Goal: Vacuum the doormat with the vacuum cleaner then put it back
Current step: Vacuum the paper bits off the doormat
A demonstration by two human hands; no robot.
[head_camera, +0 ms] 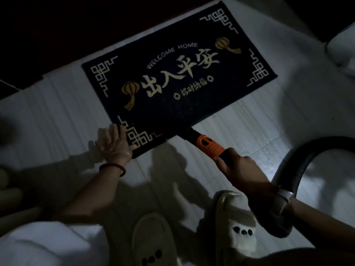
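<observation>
Two pale slippers (228,225) are standing nearest on the tiled floor (259,135). Just ahead, the right hand (238,169) is gripping the vacuum's orange-and-black nozzle (208,144), its tip meeting the near edge of the mat (172,73), with the black hose (307,160) looping away rightward. The left hand (113,144) is lying flat, fingers spread, pressing the mat's near corner. Beyond, the mat is lying flat, angled across the floor.

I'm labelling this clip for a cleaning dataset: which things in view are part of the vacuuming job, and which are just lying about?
Part of the job:
doormat
vacuum nozzle, gripped by the right hand
vacuum hose
left hand, pressing flat on the doormat's near corner

Just there:
slippers on the person's feet
bead bracelet
white object at the right edge, too dim to identify
</observation>
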